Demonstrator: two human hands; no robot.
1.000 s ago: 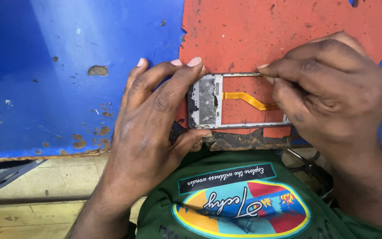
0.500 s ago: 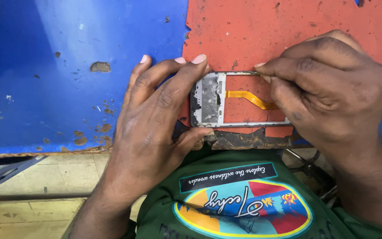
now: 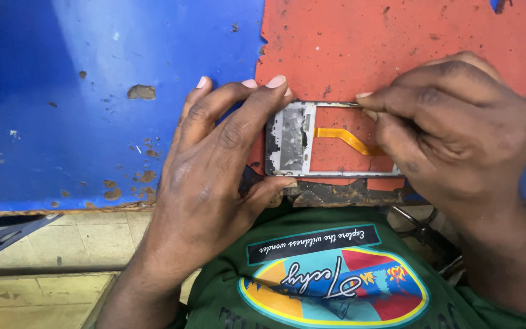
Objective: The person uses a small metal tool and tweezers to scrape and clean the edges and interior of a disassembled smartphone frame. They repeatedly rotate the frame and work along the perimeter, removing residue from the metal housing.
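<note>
A silver phone frame [image 3: 291, 143] with an orange flex cable [image 3: 343, 137] lies on a red mat [image 3: 385, 42] near the table's front edge. My left hand [image 3: 214, 170] clamps the frame's left end, fingers over its top edge and thumb under its bottom edge. My right hand [image 3: 452, 131] covers the frame's right end, with its fingertips pinched at the frame's top rim. Whether a thin tool sits in those fingers I cannot tell.
The table top [image 3: 92, 91] is blue with chipped paint, and its worn front edge [image 3: 348, 195] runs just below the frame. Below it are my green printed shirt [image 3: 336, 274], a tiled floor [image 3: 80, 237] and a metal stool frame [image 3: 421, 228].
Both hands keep their hold on the frame. The view has shifted slightly; the hands and frame sit a little lower in the picture.
</note>
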